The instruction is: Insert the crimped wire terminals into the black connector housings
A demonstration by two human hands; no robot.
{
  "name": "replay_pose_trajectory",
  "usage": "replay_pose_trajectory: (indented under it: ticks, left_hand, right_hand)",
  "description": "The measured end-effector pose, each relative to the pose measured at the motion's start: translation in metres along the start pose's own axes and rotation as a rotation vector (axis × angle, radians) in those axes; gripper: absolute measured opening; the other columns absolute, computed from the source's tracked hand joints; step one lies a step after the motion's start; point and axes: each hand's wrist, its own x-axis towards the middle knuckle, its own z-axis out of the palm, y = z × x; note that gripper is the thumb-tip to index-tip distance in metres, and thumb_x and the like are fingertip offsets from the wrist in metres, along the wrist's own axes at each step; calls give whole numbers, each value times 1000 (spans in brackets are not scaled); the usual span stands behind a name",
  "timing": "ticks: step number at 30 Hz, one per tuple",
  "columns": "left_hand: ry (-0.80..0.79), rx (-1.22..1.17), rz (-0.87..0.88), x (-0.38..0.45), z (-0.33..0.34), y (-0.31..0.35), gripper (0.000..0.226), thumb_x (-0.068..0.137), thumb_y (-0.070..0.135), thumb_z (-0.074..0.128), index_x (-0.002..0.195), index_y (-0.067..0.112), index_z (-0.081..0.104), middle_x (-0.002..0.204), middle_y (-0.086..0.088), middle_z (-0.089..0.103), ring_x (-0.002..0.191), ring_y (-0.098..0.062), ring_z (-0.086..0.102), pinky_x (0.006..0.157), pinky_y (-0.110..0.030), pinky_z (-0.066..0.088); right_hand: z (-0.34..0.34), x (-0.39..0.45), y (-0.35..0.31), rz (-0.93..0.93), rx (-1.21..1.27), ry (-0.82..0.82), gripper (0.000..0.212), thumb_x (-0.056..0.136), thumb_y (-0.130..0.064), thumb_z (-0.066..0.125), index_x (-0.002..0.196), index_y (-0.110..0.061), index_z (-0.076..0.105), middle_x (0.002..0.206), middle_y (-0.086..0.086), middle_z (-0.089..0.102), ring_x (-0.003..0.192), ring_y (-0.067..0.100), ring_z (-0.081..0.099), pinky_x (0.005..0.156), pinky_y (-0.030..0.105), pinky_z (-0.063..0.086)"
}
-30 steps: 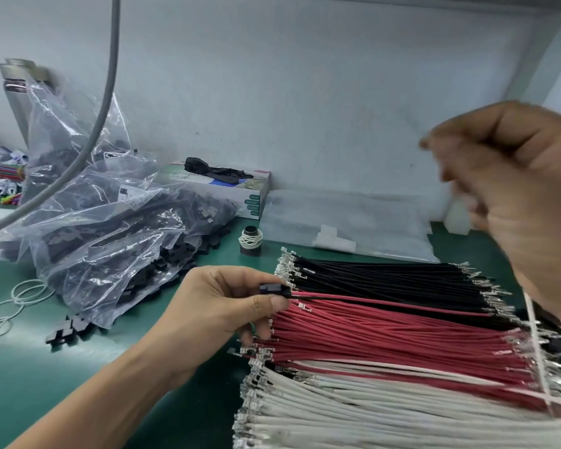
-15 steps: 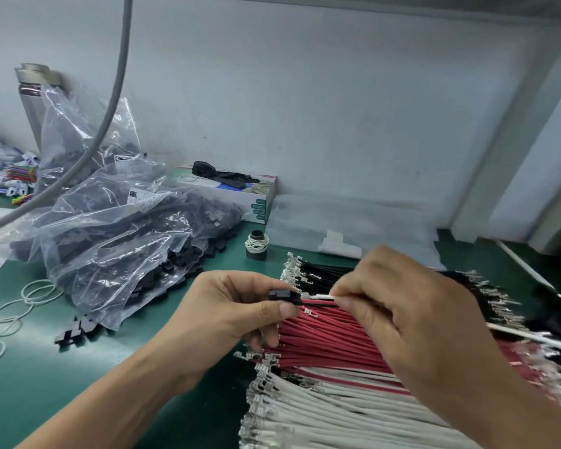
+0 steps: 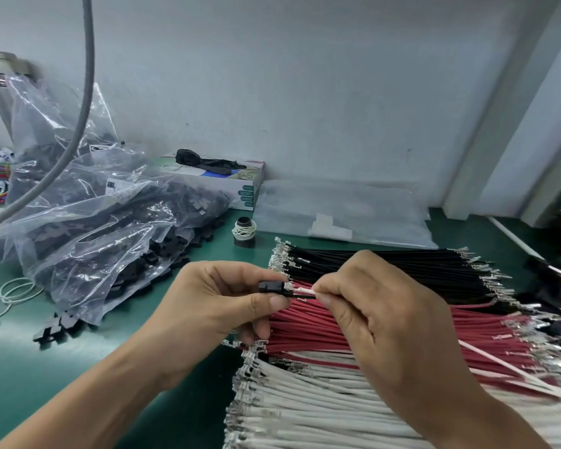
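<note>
My left hand (image 3: 221, 306) pinches a small black connector housing (image 3: 272, 287) between thumb and forefinger, above the wire stacks. My right hand (image 3: 379, 322) pinches a white wire (image 3: 303, 290) close to its crimped end, which sits at the housing's right opening. A dark wire runs from the housing just below the white one. The white wire's long tail (image 3: 512, 367) trails out to the right behind my right hand. Under both hands lie stacks of black wires (image 3: 402, 267), red wires (image 3: 308, 332) and white wires (image 3: 305, 413), all with metal terminals.
Clear plastic bags of black housings (image 3: 104, 234) sprawl at the left, with loose housings (image 3: 55, 328) on the green mat. A spool (image 3: 244, 231), a tissue box (image 3: 227, 179) and a flat clear bag (image 3: 344, 215) stand by the wall. A grey cable (image 3: 85, 102) hangs at the left.
My right hand came down from the upper right with a white wire and brought its end to the housing. My left hand kept the housing almost still.
</note>
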Motion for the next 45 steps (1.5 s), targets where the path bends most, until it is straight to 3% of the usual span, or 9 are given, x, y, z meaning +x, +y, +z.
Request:
replay_pose_trajectory:
  ticks: [4,8,11,15,20,28,31,38,45]
  left_hand:
    - [0,-2,14,0,2,0,28,61,17,86,87,6,82,60,-21,66,47,-20,60,44,-24,48]
    - [2,-5,30,-2,2,2,29,61,16,85,88,5,82,60,-23,65,47,-20,60,44,-24,48]
    - [0,5,45,-4,2,2,30,61,16,85,88,4,82,60,-23,66,47,-21,60,44,-24,48]
    - [-6,22,60,-5,5,0,32,59,19,86,88,5,82,60,-22,67,47,-20,61,44,-24,50]
    - [1,111,123,-6,6,-4,25,66,22,84,89,12,83,57,-18,67,46,-19,59,45,-22,47]
    - [75,578,360,-7,5,-7,26,79,9,85,84,34,82,67,0,68,46,-9,60,50,-18,48]
    - [66,459,296,-6,5,-9,17,77,15,85,84,30,83,64,-5,70,44,-12,59,49,-22,49]
    - [-48,304,204,-5,3,-7,11,75,21,84,85,27,84,64,-6,72,48,-8,57,48,-20,47]
    - [-16,203,155,0,-4,-5,20,71,22,91,89,16,84,73,-22,73,49,-15,56,48,-21,47]
  right_hand:
    - [0,-4,5,-86,-128,-14,5,92,-12,71,94,-16,72,84,-3,59,70,17,58,49,35,50]
    - [1,-4,5,-121,-201,-18,17,84,-4,79,94,-15,72,83,-2,58,69,19,56,46,35,48]
    - [3,-2,2,-68,-94,-20,6,96,-18,65,93,-18,70,85,-7,59,69,13,56,51,33,49]
    - [3,-3,-2,74,29,-34,22,100,-33,49,92,-25,69,87,-14,56,68,5,54,54,29,49]
    - [5,-3,-5,-54,-199,-19,9,89,-7,69,86,-15,67,80,-3,54,63,15,51,46,33,46]
    - [7,-5,0,-8,-106,-44,8,93,-15,66,87,-19,67,82,-8,53,63,10,50,50,30,46]
    - [9,-5,-1,-48,-215,-27,12,87,-7,73,83,-17,67,79,-5,54,64,15,51,47,33,46]
    - [18,-5,-8,-43,-79,6,13,95,-18,61,83,-18,67,80,-5,55,62,14,52,48,33,46]
    - [8,-1,1,26,-36,8,26,97,-36,50,87,-22,70,82,-11,57,66,7,54,54,23,46]
